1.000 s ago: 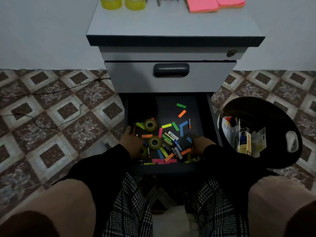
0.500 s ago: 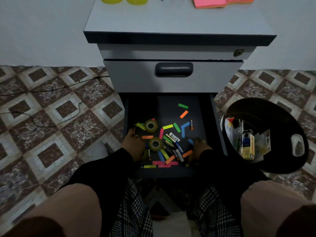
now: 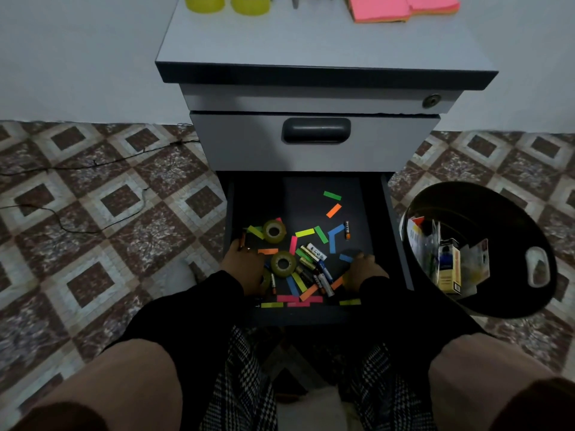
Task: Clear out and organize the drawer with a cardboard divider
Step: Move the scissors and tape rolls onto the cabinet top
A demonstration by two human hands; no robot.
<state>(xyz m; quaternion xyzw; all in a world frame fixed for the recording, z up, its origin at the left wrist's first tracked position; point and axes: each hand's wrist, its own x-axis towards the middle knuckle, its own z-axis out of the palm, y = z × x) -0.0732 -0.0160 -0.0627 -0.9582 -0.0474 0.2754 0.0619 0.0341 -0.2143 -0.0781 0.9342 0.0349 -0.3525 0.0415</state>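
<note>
Our left hand (image 3: 244,264) lay knuckles-up at the 9 o'clock edge of the clutter, its fingers bent over something we could not make out, so we cannot tell whether they gripped it. Our right hand (image 3: 362,270) lay likewise at 3 o'clock, fingers curled down among the paper strips; its grip was hidden too.

Between the two hands sat the pile: smooth cylindrical batteries (image 3: 314,265), two glossy olive rolls of tape (image 3: 283,264), and flat, bright paper strips (image 3: 305,233) scattered toward 12 o'clock. All of it lay on the dark, matte floor of the open drawer (image 3: 387,231).

We judged this the clearing-out step, barely begun; next we needed to gather small loose pieces without scattering them.

The round black bin (image 3: 504,306) stood at 3 o'clock, holding packaging. We saw no cardboard divider.
</note>
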